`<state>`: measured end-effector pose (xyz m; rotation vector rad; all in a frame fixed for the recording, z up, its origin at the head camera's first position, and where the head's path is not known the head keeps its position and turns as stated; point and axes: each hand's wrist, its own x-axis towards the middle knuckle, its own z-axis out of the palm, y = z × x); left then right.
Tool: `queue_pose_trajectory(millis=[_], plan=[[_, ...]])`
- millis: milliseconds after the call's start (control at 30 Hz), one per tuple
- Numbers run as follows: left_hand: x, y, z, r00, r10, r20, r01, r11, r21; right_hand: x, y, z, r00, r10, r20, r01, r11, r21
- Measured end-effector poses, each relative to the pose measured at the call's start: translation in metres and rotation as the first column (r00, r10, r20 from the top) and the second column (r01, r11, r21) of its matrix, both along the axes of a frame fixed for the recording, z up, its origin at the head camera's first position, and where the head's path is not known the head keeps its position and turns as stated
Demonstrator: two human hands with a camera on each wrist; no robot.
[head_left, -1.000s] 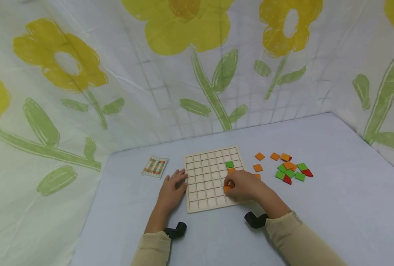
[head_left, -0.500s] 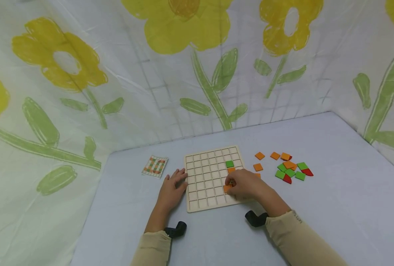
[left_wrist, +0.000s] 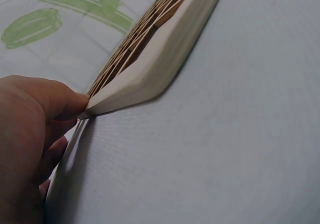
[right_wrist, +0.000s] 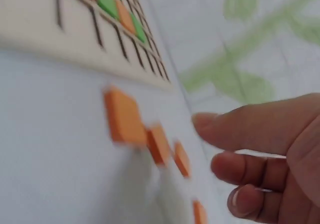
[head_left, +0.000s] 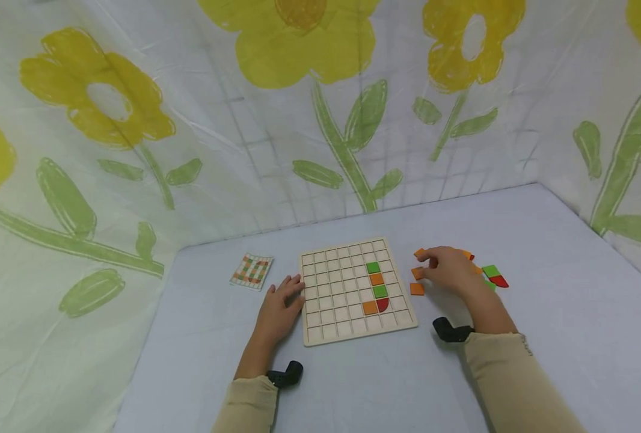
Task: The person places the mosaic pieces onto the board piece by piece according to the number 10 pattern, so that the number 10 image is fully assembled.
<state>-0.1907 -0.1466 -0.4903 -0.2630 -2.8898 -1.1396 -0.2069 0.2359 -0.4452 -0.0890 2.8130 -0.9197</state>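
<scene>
On the far left of the pale surface point(head_left: 569, 313) lies a small card point(head_left: 252, 270) with a checked pattern in orange and green. Next to it, a bit nearer, the left hand point(head_left: 278, 310) rests with its fingers out straight, and its fingertips touch the left edge of the wooden board point(head_left: 331, 288). That grip is loose and holds nothing. From the left wrist camera, the thumb point(left_wrist: 60, 99) presses right against the corner of the board point(left_wrist: 165, 59).

The board has many little square holes. A green tile point(head_left: 373, 267) sits near its right side, with an orange tile point(head_left: 376, 279) below it, then another green tile point(head_left: 380, 291). Under those sit an orange square point(head_left: 370, 307) and a red piece point(head_left: 382, 304) with a round edge, side by side.

Right of the board, the right hand point(head_left: 449, 270) is over a loose pile of tiles point(head_left: 490, 276) on the surface. Its fingers are bent a little, and the fingertips are at an orange one point(head_left: 418, 273). I cannot tell if it is pinching it. Another orange tile point(head_left: 417, 288) lies just below, on its own. From the right wrist camera, loose orange tiles point(right_wrist: 122, 116) lie in a row just past the fingers point(right_wrist: 240, 129).
</scene>
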Motion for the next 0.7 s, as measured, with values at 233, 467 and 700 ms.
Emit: queue_pose_trajectory(millis=[233, 467, 700], plan=[[0.0, 0.0, 0.0, 1.0, 0.003, -0.002, -0.003, 1.0, -0.006, 0.007, 0.056, 0.006, 0.993, 0.019, 0.114, -0.019, 1.0, -0.006], [-0.001, 0.0, 0.001, 1.0, 0.007, 0.008, -0.007, 1.0, -0.003, 0.012, 0.069, 0.003, 0.975, 0.048, 0.218, -0.044, 0.999, -0.024], [0.0, 0.001, 0.002, 1.0, 0.004, 0.01, -0.005, 1.0, 0.003, 0.006, 0.049, -0.002, 0.983, 0.058, 0.174, -0.066, 0.997, 0.039]])
